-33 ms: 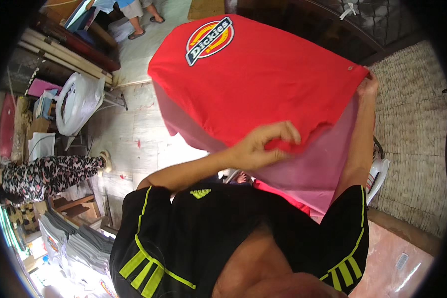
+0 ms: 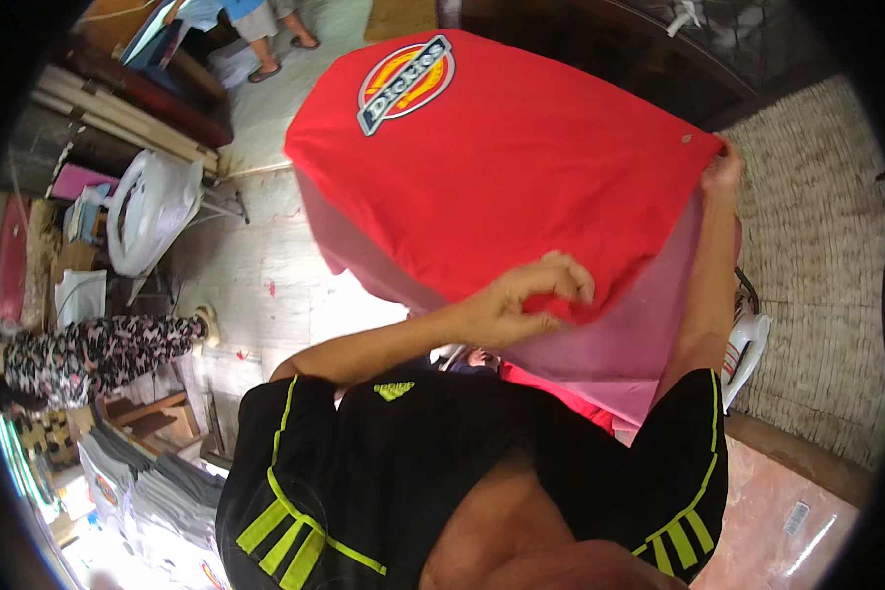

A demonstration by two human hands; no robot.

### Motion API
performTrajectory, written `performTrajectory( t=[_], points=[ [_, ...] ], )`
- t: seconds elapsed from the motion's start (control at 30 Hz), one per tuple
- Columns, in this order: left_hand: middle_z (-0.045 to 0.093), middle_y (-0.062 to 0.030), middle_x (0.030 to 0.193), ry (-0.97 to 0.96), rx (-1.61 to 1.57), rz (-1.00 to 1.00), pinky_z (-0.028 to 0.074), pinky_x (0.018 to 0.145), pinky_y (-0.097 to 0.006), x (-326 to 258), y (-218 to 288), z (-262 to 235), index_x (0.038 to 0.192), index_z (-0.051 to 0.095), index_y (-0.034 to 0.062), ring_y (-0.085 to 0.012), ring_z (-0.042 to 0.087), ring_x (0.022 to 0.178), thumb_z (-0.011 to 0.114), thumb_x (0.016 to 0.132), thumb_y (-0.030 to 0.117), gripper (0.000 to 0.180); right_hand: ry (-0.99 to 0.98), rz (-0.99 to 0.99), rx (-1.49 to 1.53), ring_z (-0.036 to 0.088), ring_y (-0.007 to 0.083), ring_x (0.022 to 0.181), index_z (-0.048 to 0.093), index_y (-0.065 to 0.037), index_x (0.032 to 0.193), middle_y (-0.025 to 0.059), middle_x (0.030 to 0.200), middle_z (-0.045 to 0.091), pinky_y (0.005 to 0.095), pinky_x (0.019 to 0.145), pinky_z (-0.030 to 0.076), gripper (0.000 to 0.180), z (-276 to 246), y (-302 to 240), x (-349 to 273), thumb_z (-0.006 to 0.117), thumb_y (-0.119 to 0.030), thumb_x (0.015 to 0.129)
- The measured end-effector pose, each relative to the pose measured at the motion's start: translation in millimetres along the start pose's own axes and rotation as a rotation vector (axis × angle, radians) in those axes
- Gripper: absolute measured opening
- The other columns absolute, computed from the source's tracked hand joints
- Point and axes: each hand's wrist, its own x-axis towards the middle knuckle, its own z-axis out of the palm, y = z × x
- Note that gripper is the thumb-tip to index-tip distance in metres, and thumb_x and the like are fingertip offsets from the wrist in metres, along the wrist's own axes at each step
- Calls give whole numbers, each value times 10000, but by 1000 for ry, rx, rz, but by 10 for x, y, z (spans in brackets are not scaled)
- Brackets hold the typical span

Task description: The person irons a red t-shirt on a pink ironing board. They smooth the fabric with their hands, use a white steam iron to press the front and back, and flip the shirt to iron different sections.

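While the right hand (image 2: 723,169) is closed around the far right corner of the red cloth (image 2: 492,187), the left hand (image 2: 521,300) is positioned at its near edge, right of the middle. The cloth lies beyond both forearms, spread broadly over a pink cover (image 2: 610,344), and extends far and left of the left hand, with its surface largely smooth. The fingers of the left hand are curled toward the thumb with a gap between, and red fabric shows in that gap; whether the fingertips pinch the fabric cannot be told. Near these fingers the cloth edge is rumpled. The right arm is extended along the right side of the pink cover, and its hand is well apart from the left one. A round yellow and red badge (image 2: 406,83) with a dark band across it sits on the far left part of the cloth, away from both hands. The pink cover is exposed along the left side and at the near right, between the two forearms. To the right lies a woven mat (image 2: 816,265); to the left is a pale tiled floor (image 2: 265,241), and near left stands a stack of grey garments (image 2: 167,482).
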Motion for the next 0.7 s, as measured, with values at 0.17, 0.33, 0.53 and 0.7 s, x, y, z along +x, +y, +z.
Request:
performTrajectory(
  t=[0.17, 0.33, 0.53, 0.7],
  points=[
    [527, -137, 1305, -25, -345, -233, 345, 1047, -385, -125, -515, 390, 971, 538, 38, -249, 472, 1265, 570, 827, -69, 182, -63, -274, -600, 604, 277, 1056, 485, 2, 1299, 168, 1193, 603, 388, 901, 519, 545, -3, 167, -169, 726, -23, 811],
    [465, -147, 1456, -235, -185, -283, 150, 1145, -512, 199, -757, 735, 964, 555, 93, -321, 378, 1397, 602, 858, 7, 145, -62, -664, -944, 562, 266, 1130, 480, -73, 1298, 144, 1248, 565, 353, 942, 478, 517, -207, -894, 538, 690, -61, 825],
    [453, -69, 1485, -306, 101, -169, 100, 1127, -578, 247, -1128, 1116, 991, 575, 121, -312, 316, 1436, 667, 779, 4, 259, 148, -903, -1380, 599, 296, 1045, 526, -151, 1224, 144, 1074, 640, 373, 877, 494, 520, -64, -1031, 634, 727, -59, 754],
    [390, -62, 1520, -330, 159, -97, 119, 1104, -630, 136, -957, 1164, 999, 576, 155, -351, 276, 1442, 726, 755, 83, 295, 224, -983, -1592, 602, 392, 1020, 545, -102, 1214, 212, 1067, 632, 447, 878, 492, 513, -82, -1014, 691, 726, -68, 735]
  ],
)
